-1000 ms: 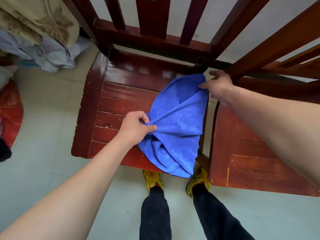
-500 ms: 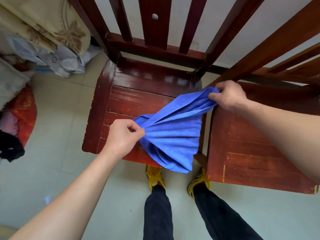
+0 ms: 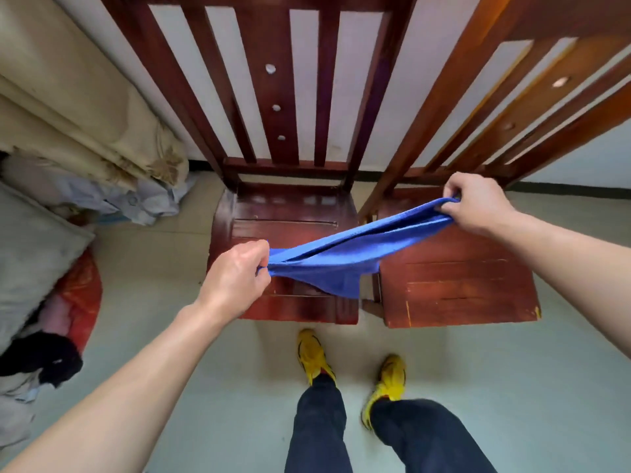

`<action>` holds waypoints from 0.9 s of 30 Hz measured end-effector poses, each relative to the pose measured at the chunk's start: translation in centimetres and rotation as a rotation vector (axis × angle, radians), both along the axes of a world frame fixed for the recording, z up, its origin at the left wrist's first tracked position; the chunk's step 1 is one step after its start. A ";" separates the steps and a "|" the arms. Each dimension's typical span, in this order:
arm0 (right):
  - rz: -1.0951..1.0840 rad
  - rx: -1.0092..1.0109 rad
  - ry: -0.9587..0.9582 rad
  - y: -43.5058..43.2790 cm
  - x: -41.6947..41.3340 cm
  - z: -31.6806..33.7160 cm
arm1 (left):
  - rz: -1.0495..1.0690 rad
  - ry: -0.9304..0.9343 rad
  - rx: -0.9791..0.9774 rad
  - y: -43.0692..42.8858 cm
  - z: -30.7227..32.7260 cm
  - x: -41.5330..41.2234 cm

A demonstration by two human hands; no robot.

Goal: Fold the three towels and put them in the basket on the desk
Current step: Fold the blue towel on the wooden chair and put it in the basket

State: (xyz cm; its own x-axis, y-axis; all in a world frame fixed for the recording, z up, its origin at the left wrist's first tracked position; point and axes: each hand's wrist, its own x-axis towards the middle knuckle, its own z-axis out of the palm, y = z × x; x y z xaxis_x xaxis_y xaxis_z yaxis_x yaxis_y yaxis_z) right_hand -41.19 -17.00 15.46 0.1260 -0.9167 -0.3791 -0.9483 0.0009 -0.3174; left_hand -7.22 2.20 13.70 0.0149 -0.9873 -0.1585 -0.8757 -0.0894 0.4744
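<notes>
And there it was, the blue towel (image 3: 341, 259) strung out in mid-air between two hands, clear of the seats below! The left hand (image 3: 235, 278) pinched one end, thumb and curled fingers bunching the cloth into a tight gather, low and near the front of the left chair (image 3: 286, 213). The right hand (image 3: 478, 203) gripped the other end, higher and farther off, over the back part of the right chair (image 3: 457, 285), fingers curled over the bunched edge. Held at opposite ends like that, the cloth ran in a taut slanting band, with a loose flap sagging from the middle above the gap between the two seats. A stretch of that sort looked meant to pull out the creases and find the corners before a proper fold. The towel was more a rope of pleats than a flat sheet, so I judged the folding hardly begun; the grips would likely need shifting to the corners so the cloth could open square. The person stood close, yellow shoes (image 3: 312, 353) planted just in front of the chairs, which put both seats handy as a surface to lay the cloth on. No basket, no desk and no other towels showed in this view, so where those lay I could not tell. A heap of bedding (image 3: 37, 254) sat on the floor to the left, well apart.
</notes>
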 end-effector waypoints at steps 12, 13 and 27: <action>0.014 0.061 0.073 3.6 -3.9 17.5 | -0.413 -0.490 -0.237 3.5 15.8 -2.6; -0.041 0.064 -0.021 3.7 -4.3 18.7 | -0.421 -0.510 -0.231 3.7 16.9 -3.0; -0.219 -0.026 -0.445 8.2 -8.4 29.4 | -0.261 -0.624 0.121 7.0 26.7 -9.4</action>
State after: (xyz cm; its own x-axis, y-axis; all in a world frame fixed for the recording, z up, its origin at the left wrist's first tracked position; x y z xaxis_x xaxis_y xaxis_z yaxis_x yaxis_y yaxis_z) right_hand -49.61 -8.78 44.82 0.0742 -0.9481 -0.3093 -0.6992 0.1717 -0.6940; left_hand -16.63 9.22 40.40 -0.0969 -0.9468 -0.3067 -0.9820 0.1413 -0.1257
